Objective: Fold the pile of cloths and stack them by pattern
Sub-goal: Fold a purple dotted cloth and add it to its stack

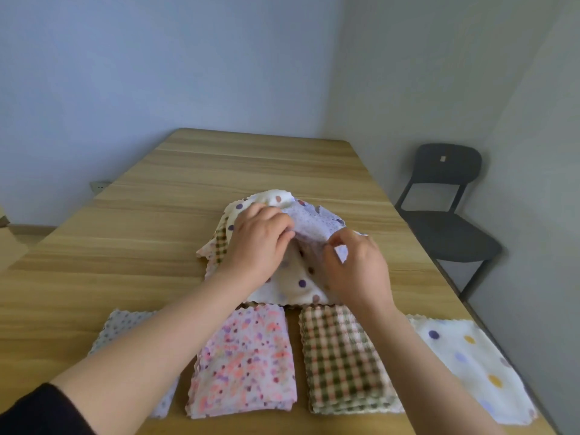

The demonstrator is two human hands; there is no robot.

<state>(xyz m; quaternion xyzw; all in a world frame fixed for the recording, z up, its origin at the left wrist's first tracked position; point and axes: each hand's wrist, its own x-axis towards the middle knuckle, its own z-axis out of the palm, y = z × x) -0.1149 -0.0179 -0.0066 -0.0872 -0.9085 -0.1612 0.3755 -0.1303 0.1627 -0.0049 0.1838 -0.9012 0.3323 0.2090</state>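
Here both hands, left hand [255, 237] and right hand [357, 265], pinch the pale lilac small-dotted cloth [314, 222] in their fingers atop the unfolded pile [292, 277] mid-surface; best lift it clear, find its corners, then fold toward the matching lilac stack [125, 324] at near left.

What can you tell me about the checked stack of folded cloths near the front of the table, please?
The checked stack is several soft, fleecy-looking cloths in green, pink and cream plaid with wavy pinked edges, folded flat and piled fairly squarely. It lies on the wooden table, between the pink floral stack and the large-dotted cloth. The right forearm crosses above its far corner.
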